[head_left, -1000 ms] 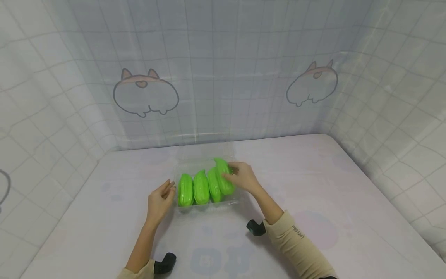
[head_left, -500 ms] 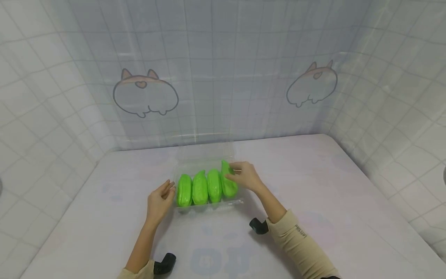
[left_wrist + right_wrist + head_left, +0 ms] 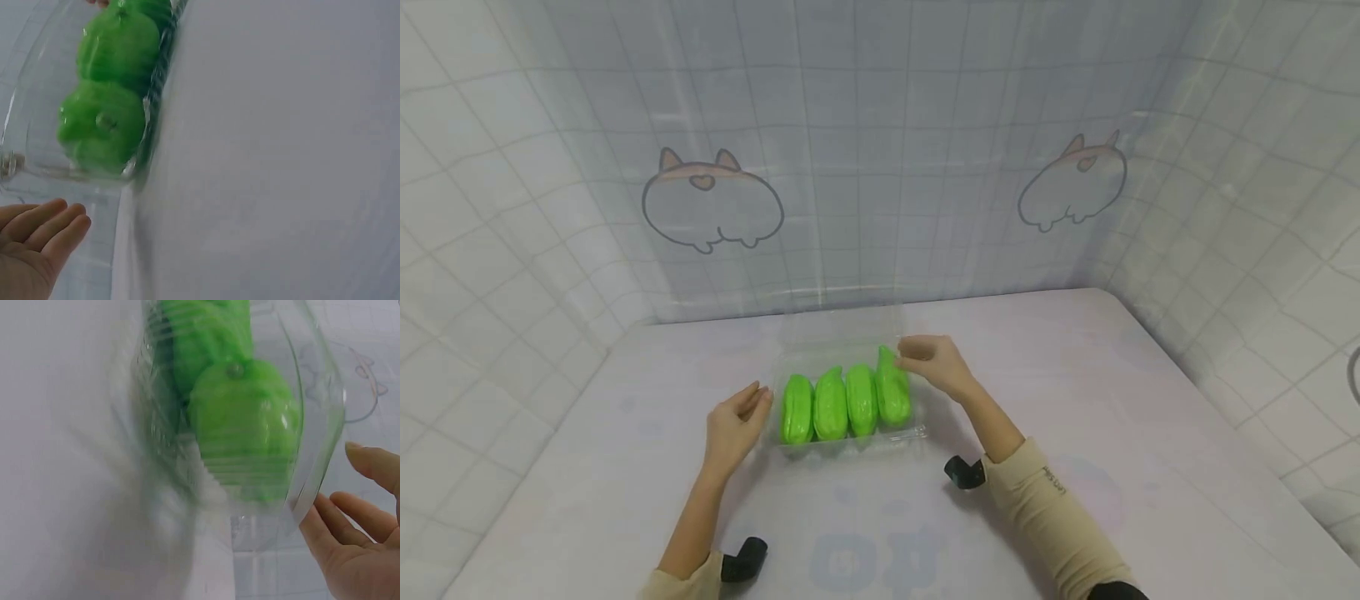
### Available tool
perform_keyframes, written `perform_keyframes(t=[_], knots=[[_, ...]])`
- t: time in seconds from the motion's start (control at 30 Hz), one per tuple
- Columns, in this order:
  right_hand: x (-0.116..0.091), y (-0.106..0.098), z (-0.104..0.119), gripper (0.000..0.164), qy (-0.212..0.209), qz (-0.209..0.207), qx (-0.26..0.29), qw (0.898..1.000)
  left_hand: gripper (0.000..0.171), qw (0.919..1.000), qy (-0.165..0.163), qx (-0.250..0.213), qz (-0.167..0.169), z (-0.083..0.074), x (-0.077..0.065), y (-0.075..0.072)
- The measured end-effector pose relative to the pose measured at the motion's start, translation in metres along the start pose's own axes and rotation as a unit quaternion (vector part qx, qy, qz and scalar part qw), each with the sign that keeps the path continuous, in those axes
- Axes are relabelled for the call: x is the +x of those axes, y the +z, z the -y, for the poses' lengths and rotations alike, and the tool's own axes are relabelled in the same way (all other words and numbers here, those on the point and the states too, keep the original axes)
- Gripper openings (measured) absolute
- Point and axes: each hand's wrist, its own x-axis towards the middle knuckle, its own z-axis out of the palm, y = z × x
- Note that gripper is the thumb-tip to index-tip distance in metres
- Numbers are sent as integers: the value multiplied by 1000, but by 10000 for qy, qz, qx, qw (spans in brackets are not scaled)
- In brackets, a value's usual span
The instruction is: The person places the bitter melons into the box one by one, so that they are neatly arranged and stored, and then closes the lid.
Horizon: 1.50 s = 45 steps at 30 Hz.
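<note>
A clear plastic clamshell box (image 3: 912, 433) holds several long, glossy green pieces shaped like ribbed vegetables, side by side; their exact kind cannot be told. The rightmost green piece (image 3: 893, 400) reaches slightly farther back than its neighbours. My right hand (image 3: 936, 364) is beside its upper end, fingers loosely bent and holding nothing. In the right wrist view, the fingers lie close against the box's rim; contact is unclear. To the box's left is my left hand (image 3: 733, 432). In the left wrist view, its fingers (image 3: 65, 234) are extended, apart from the box wall and the leftmost green piece (image 3: 103, 134).
Behind the box its transparent lid (image 3: 842, 327) lies folded back. A pale cloth-covered table (image 3: 1045, 375) extends on both sides, with gridded curtains (image 3: 865, 150) along the back and sides. Black wrist-mounted devices (image 3: 964, 472) protrude below both sleeves.
The rightmost green piece shifted right and settled into the box beside the others. My right hand let go of it and moved right and up. My left hand drew slightly left, away from the box.
</note>
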Motion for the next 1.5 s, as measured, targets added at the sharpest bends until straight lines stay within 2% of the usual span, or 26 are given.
perform_keyframes(t=[0.17, 0.3, 0.4, 0.47, 0.53, 0.63, 0.73, 0.83, 0.97, 1.1, 1.23, 1.37, 1.5], knots=[[9, -5, -7, 44, 78, -161, 354, 9992, 39, 9992, -107, 360, -164, 0, 15, -10], [16, -8, -7, 43, 89, -312, 459, 9984, 32, 9975, -126, 559, -416, 5, 33, -15], [25, -11, -11, 43, 187, -491, 554, 9971, 38, 9982, -389, 376, -269, 9, 49, -19], [33, -13, -18, 43, 240, -653, 583, 9959, 46, 9975, -682, 146, 115, 11, 59, -23], [40, -14, -21, 42, 366, -767, 715, 9938, 55, 9926, -989, -307, 628, 12, 70, -26], [50, -16, -23, 42, 494, -834, 861, 9916, 62, 9793, -1256, -926, 1287, 13, 85, -27], [59, -17, -25, 43, 605, -873, 978, 9895, 64, 9635, -1479, -1487, 1663, 15, 98, -26], [66, -18, -26, 44, 740, -901, 914, 9890, 62, 9508, -1704, -1831, 1826, 17, 107, -24], [71, -18, -28, 46, 922, -831, 868, 9885, 60, 9381, -1864, -2102, 2025, 19, 114, -20], [72, -16, -34, 49, 1043, -714, 825, 9885, 59, 9308, -1895, -2208, 2212, 20, 118, -16], [74, -11, -38, 48, 1156, -611, 890, 9874, 55, 9246, -2000, -2347, 2235, 22, 122, -11], [78, -8, -39, 46, 1335, -522, 1051, 9841, 53, 9204, -2096, -2443, 2221, 22, 124, -6], [80, -6, -40, 43, 1460, -483, 1347, 9789, 52, 9194, -2144, -2451, 2205, 22, 126, -3]])
